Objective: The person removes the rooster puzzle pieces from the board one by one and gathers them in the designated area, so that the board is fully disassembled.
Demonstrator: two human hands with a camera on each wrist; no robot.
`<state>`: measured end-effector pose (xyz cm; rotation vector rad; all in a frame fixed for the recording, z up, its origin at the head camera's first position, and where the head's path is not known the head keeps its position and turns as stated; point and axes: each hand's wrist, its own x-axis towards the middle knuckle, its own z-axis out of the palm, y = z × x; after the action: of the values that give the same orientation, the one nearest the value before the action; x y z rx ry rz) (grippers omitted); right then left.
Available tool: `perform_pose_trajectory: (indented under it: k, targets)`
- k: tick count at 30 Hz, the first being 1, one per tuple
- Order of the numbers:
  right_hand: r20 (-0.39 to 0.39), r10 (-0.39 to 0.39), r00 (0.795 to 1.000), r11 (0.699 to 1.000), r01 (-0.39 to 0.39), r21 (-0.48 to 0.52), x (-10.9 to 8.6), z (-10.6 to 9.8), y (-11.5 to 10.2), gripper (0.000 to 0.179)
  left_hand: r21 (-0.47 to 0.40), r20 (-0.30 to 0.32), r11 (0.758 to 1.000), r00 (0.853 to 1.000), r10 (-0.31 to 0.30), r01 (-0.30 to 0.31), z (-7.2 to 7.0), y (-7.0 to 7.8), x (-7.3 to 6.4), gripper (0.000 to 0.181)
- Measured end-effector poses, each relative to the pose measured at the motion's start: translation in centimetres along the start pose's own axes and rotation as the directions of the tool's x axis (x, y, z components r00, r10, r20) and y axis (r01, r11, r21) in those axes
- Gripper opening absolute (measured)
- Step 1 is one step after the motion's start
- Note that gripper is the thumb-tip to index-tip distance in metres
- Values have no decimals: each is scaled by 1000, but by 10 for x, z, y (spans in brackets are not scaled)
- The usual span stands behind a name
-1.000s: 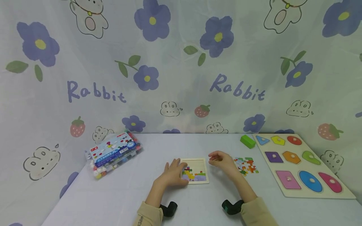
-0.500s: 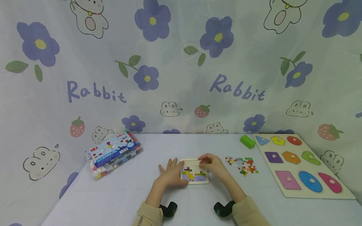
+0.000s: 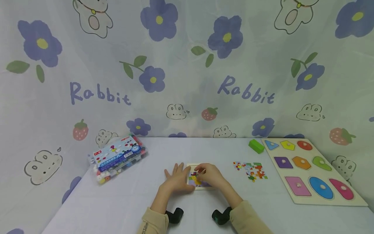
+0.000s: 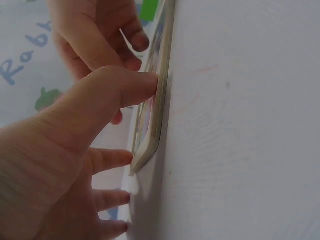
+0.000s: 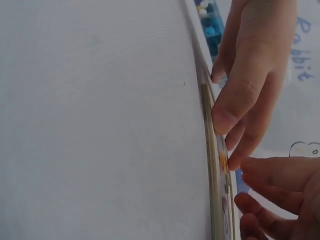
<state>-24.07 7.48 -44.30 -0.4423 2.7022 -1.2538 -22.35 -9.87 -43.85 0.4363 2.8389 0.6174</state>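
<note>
A small wooden jigsaw board [image 3: 201, 188] lies mid-table, part of its colourful picture showing along the lower half. My left hand [image 3: 176, 180] rests at its left side with fingers spread. In the left wrist view the thumb touches the tray's edge [image 4: 162, 100] and the index fingertip meets a corner. Over the board's upper right, my right hand [image 3: 212, 175] pinches a puzzle piece, which its fingers mostly hide. Loose puzzle pieces [image 3: 258, 170] lie in a cluster to the right of the board.
A clear box of coloured beads [image 3: 119, 156] stands at the back left. Toward the right are a green block [image 3: 256, 146] and a large peg board [image 3: 298, 177] with coloured shapes. Black wrist devices [image 3: 175, 215] sit by both sleeves. A printed cloth hangs behind.
The right hand has travelled left from beside the loose pieces to over the jigsaw board, uncovering more of those pieces. My left hand has stayed at the board's left side.
</note>
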Motion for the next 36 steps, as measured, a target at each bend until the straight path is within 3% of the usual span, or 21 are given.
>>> perform_pose_trajectory:
  k: [5, 8, 13, 19, 27, 36]
  targets:
    - [2, -4, 1000, 984, 4, -178, 2, 5, -4, 30, 1, -4, 1000, 1000, 7, -7, 0, 1, 0, 80]
    - [-4, -7, 1000, 982, 6, -190, 2, 6, -5, 31, 2, -9, 1000, 1000, 11, -11, 0, 1, 0, 82]
    - [-13, -44, 999, 988, 42, -147, 3, 7, -3, 28, -6, -17, 1000, 1000, 9, -9, -1, 2, -1, 92]
    - [-18, -91, 996, 996, 90, -28, 4, 8, -2, 14, -5, -16, 1000, 1000, 1, -1, -1, 2, -1, 93]
    - [-60, -69, 996, 984, 78, 159, 4, 6, 1, 11, -10, -11, 1000, 1000, 4, -4, -2, 2, -2, 92]
    - [-122, -4, 993, 989, 22, 148, -1, -9, 4, 12, -6, -1, 1000, 1000, 2, -2, -2, 1, -2, 91]
